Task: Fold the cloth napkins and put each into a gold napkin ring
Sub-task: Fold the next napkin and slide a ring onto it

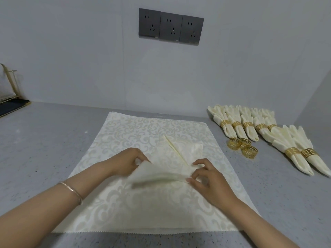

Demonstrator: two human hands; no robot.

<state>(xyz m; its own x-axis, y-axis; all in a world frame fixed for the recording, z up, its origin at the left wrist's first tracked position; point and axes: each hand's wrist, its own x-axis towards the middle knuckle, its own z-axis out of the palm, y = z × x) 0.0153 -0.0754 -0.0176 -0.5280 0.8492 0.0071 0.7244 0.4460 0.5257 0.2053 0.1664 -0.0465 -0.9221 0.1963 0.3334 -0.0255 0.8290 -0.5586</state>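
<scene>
A cream cloth napkin point(166, 158) lies partly folded on a larger patterned cream cloth point(125, 133) in the middle of the counter. My left hand point(128, 161) pinches a raised flap of the napkin at its left corner; the flap is blurred. My right hand point(206, 173) pinches the napkin's near right end. Three loose gold napkin rings point(242, 145) sit to the right of the cloth. Further right lie several folded napkins in gold rings point(247, 124), with two more point(300, 153) nearer the right edge.
The grey speckled counter point(44, 149) meets a pale wall with three dark sockets point(171, 26). A gold wire rack point(8, 85) and a dark tray point(12, 105) stand at the far left. A side wall closes the right end.
</scene>
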